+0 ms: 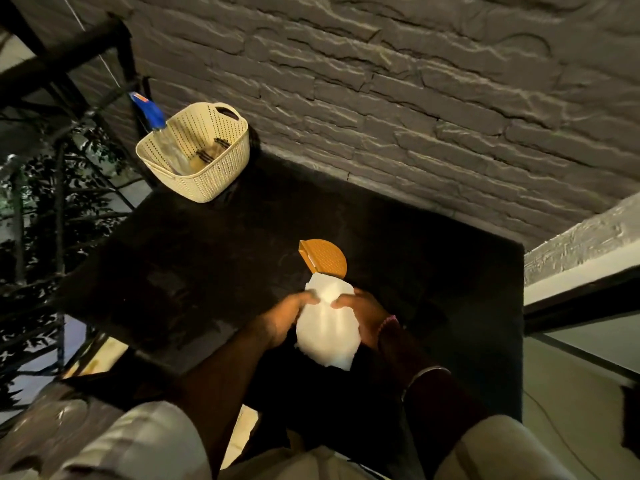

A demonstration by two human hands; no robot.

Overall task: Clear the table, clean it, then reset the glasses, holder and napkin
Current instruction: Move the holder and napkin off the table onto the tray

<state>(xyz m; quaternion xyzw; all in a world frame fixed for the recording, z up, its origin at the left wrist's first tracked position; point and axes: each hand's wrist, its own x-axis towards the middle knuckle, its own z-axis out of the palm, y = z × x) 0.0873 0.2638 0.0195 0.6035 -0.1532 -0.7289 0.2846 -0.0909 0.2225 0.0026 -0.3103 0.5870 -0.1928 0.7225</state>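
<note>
You are looking down at a dark table [207,258] set against a grey stone wall [415,98]. Both of your hands meet just in front of you, above the near middle of the table, and together they hold a white napkin [327,327]. Your left hand [284,320] grips its left edge with curled fingers; your right hand [363,317] grips the right edge the same way. The napkin's long axis runs away from you, from your wrists toward the wall.

Directly beyond your fingertips, touching or nearly touching the napkin's far end, stands the orange napkin holder [323,258], a half-round perforated piece. Its slot seems to face you, though the angle leaves that unclear. Both hands are about equally near it; the right is perhaps slightly closer. The coming move likely means pushing the napkin forward into that holder, so the napkin's far edge should line up with the slot.

Far off to the left of your left hand, by the wall, sits a cream basket [207,174] with a blue-topped spray bottle [152,114] leaning in it. Its other contents are too dim to name. No glasses are visible. The napkin's lower part hides the table beneath it, and the dim light blurs your fingers.
</note>
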